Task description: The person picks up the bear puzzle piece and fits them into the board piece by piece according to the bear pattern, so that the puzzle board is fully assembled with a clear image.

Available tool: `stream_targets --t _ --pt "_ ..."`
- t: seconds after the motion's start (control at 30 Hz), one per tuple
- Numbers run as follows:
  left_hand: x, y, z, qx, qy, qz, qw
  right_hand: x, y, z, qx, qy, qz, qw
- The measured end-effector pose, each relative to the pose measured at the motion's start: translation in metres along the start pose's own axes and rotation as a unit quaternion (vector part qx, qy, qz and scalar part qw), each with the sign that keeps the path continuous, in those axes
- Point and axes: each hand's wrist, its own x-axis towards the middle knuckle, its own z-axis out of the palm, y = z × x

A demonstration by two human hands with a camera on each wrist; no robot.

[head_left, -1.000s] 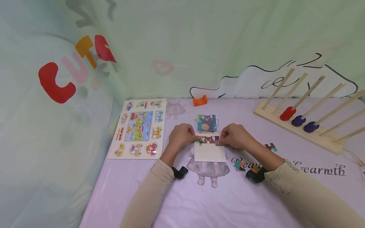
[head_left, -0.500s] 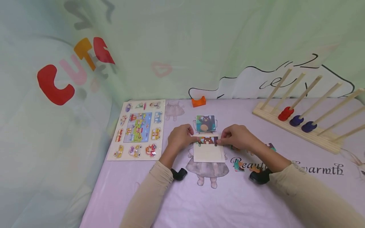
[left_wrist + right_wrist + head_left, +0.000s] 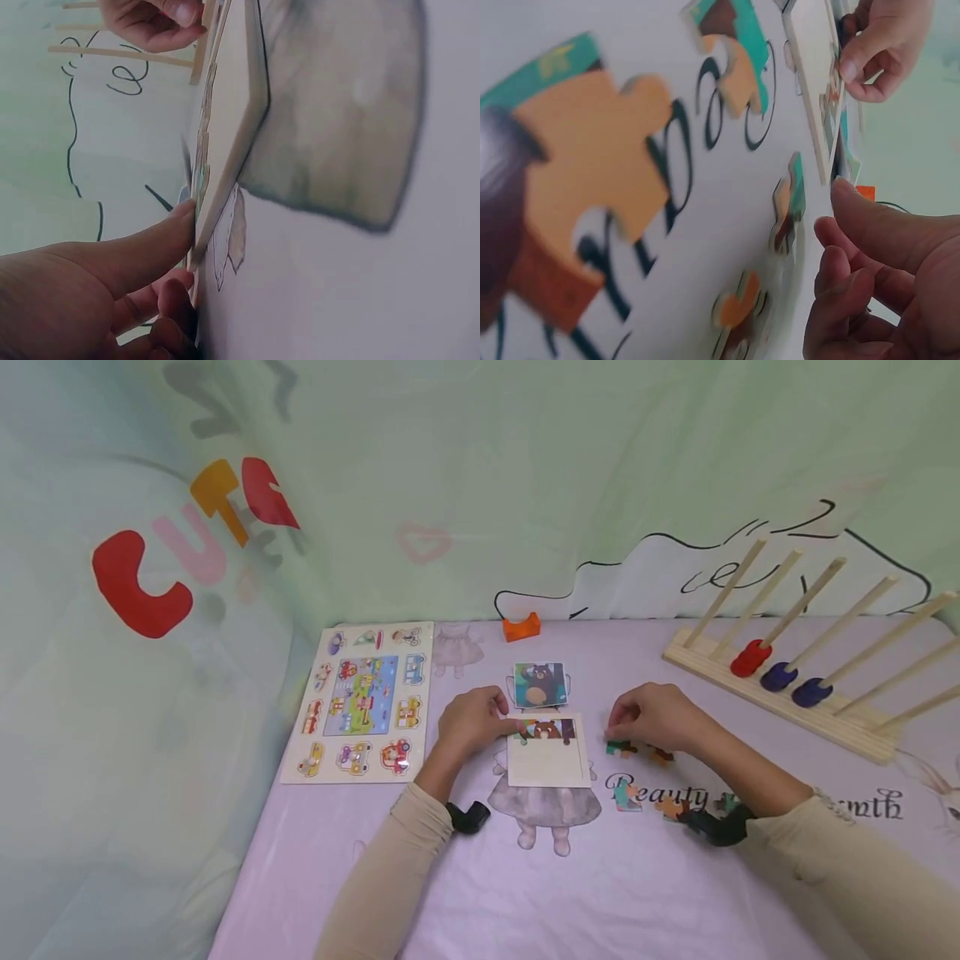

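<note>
A pale wooden puzzle tray point(image 3: 547, 768) lies flat in the middle, with bear-picture puzzle pieces point(image 3: 544, 730) along its far edge. My left hand point(image 3: 472, 720) pinches the tray's upper left side, thumb on top and fingers at the edge. To the right, my right hand point(image 3: 656, 718) hovers over loose puzzle pieces point(image 3: 621, 749). In the right wrist view its thumb and loosely curled fingers stand apart, with nothing between them. Another puzzle piece point(image 3: 592, 142) shows large and blurred there. Just beyond the tray lies a square bear picture card point(image 3: 540, 685).
A vehicle knob-puzzle board point(image 3: 330, 773) lies at the left. An orange block point(image 3: 521, 627) sits at the back near the hanging cloth. At the right stands a wooden peg rack point(image 3: 862, 739) with red and blue beads. More loose pieces point(image 3: 627, 797) lie nearer the front.
My right hand has let go of the tray's top right area and moved right, over the loose pieces. The left hand keeps its hold on the tray.
</note>
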Motion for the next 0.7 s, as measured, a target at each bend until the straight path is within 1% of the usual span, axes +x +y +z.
stream_targets --t 0.13,0.3,0.7 --pt "0.000 0.000 0.000 -0.001 -0.003 0.003 1.0000 -0.004 0.006 -0.001 -0.002 0.000 0.005 1.0000" --pt "0.000 -0.002 0.000 -0.004 -0.004 0.006 1.0000 -0.006 0.011 -0.001 0.009 0.001 0.012 0.9999" --pt "0.001 -0.004 0.000 -0.008 -0.008 0.010 0.9999 -0.010 0.013 0.003 0.004 -0.001 0.012 0.9999"
